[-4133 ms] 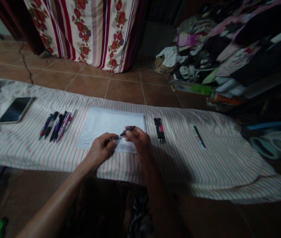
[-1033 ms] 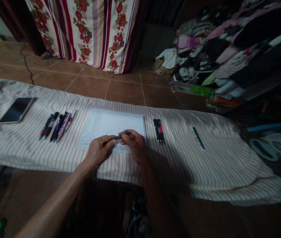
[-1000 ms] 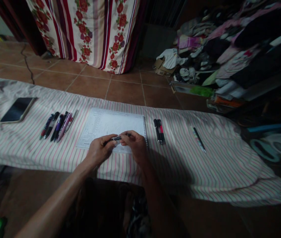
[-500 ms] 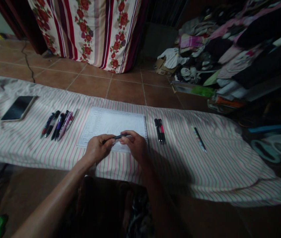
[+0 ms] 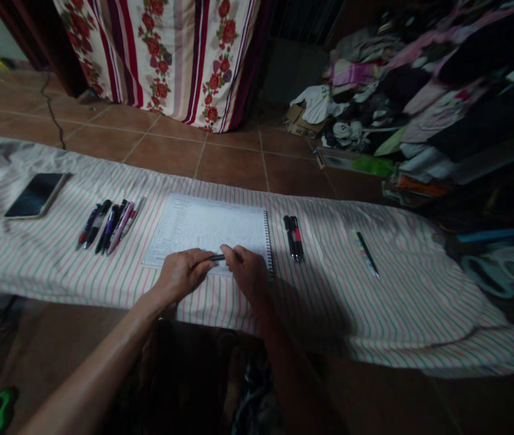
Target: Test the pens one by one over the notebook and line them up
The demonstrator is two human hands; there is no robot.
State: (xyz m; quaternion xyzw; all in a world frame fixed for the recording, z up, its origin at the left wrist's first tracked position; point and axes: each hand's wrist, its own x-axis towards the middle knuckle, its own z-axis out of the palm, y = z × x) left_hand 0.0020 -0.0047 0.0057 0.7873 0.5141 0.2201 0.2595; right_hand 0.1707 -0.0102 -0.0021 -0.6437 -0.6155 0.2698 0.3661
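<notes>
My left hand [image 5: 183, 272] and my right hand [image 5: 247, 270] are both closed on one dark pen [image 5: 217, 258], which lies crosswise between them. The left fingers wrap one end, and the right thumb and fingers grip the other; both ends are mostly covered. Beneath the hands is a spiral notebook [image 5: 211, 220], its page filled with writing, its wire binding on the right. Left of it lies a row of several pens [image 5: 107, 226]. To its right, two dark pens [image 5: 293, 238], one with a red part, lie side by side. A single pen [image 5: 366, 255] rests farther right.
A striped cloth [image 5: 329, 290] covers the long low surface. A phone or tablet [image 5: 37, 195] lies at its left end. Beyond are a tiled floor [image 5: 229, 160], a floral curtain [image 5: 170, 60] and a pile of clothes [image 5: 374, 90] at the right.
My right thumb and fingers have shifted their hold on the pen, and the thumb now points upward. The left hand still grips the other end. Other things lie as before.
</notes>
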